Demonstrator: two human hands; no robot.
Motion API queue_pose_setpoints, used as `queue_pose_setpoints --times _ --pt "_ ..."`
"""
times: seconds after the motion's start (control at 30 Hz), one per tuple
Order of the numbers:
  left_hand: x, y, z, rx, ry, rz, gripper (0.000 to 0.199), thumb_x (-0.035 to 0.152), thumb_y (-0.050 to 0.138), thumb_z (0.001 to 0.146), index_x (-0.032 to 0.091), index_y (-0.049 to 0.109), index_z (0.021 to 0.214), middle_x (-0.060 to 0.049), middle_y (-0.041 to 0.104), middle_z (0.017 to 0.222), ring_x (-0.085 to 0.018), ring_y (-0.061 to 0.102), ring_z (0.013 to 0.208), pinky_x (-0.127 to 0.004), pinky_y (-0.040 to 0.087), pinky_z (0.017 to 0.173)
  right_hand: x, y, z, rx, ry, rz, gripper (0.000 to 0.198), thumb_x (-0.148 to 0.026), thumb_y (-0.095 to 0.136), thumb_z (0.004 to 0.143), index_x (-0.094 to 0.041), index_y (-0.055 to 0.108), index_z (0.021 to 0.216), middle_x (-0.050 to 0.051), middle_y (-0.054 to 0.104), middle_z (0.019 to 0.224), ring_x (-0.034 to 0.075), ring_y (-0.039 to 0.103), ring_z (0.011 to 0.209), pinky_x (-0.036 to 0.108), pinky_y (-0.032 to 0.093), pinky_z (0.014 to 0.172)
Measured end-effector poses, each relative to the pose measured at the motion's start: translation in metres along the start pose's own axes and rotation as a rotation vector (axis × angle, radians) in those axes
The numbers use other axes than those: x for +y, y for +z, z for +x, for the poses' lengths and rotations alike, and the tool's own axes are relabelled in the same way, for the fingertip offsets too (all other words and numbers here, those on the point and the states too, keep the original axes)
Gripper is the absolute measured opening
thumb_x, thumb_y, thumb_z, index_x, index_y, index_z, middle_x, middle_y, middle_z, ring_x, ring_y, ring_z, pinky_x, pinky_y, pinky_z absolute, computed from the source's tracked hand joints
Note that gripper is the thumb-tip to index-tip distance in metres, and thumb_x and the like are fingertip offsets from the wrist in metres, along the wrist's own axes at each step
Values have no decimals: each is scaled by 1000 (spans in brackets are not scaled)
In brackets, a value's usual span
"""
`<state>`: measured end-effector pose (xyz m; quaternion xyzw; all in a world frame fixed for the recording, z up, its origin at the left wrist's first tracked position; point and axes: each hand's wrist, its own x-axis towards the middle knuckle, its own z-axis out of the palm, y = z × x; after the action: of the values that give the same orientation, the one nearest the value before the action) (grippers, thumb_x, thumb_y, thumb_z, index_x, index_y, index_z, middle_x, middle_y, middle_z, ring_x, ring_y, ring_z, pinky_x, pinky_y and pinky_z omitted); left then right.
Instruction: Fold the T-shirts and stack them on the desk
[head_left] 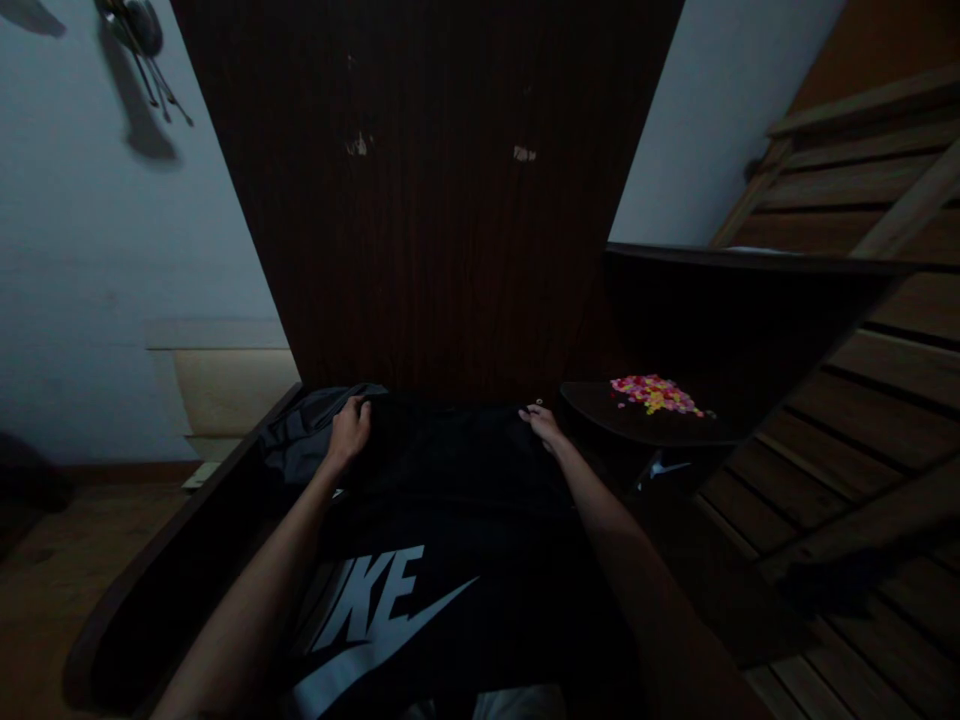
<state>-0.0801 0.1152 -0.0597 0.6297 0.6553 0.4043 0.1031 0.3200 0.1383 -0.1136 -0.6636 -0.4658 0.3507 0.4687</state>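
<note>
Dark wooden unit (161, 560), low raised rim along its left side, tall back panel (435, 260) at the far end; panel marked with two pale scuffs. Contents: one grey cloth bundle (289, 445), crumpled, in the far left corner against the rim; one black Nike garment (465, 470), spread largely flat across the middle, its far edge close to the foot of the panel. White lettering and swoosh on the near part, reading upright to the wearer of the camera; first letter partly covered by the left forearm. Type of garment: too dark to tell.

Left hand (350, 430): fingers curled closed over the garment's far left corner, beside the grey bundle. Right hand (543, 425): thumb and fingers pinched together at the far right corner. The garment extends between the two hands and back toward the wearer, mostly on the near side of both grips.

Adjoining at right, one open compartment with a round-fronted shelf (589, 400). Contents: a loose pile of small pink, red and yellow pieces (652, 393). Beneath the shelf, a dark item with a small pale swoosh (666, 468); its form is lost in shadow.
</note>
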Motion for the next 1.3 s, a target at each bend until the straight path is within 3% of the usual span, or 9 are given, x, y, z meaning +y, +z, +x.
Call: queue_pose_setpoints --times 0.13,0.23,0.4,0.7,0.97,1.3 --pt "-3 -11 10 20 -34 -66 36 32 38 92 15 62 111 -15 69 117 -28 63 112 -38 45 99 -2 -16 -4 -10 -36 92 29 -45 71 71 -20 62 83 3 68 79 14 58 66 23 42 55" --pt "-1 -13 18 -7 -54 -109 33 35 46 88 15 63 107 -14 71 113 -26 65 105 -36 47 94 -2 -21 -4 -5 -42 112 29 -46 72 71 -19 62 78 3 67 77 13 55 62 22 39 51" --pt "1 -11 26 -56 -92 -146 25 32 69 70 17 68 88 -11 75 95 -26 68 92 -35 50 87 1 -15 0 9 -39 84 27 -43 71 71 -19 59 66 -1 58 59 12 48 53 22 37 48" --pt "0 -9 26 -28 -177 -184 23 29 70 72 15 71 90 -10 76 96 -23 70 93 -32 52 85 7 -4 11 121 -101 48 29 -45 71 67 -18 61 68 4 67 71 20 63 76 27 47 70" --pt "7 -3 23 15 -262 -123 24 29 77 68 16 72 88 -9 76 96 -23 70 92 -33 53 83 13 0 9 234 -114 3 28 -45 70 61 -18 63 64 1 63 59 18 60 61 27 44 59" --pt "32 -18 21 -15 -175 -54 10 27 72 69 20 74 77 -8 77 88 -26 70 93 -33 52 83 -26 -1 -9 288 -230 -63 14 -33 69 59 -20 66 63 -2 61 54 16 58 58 26 42 59"
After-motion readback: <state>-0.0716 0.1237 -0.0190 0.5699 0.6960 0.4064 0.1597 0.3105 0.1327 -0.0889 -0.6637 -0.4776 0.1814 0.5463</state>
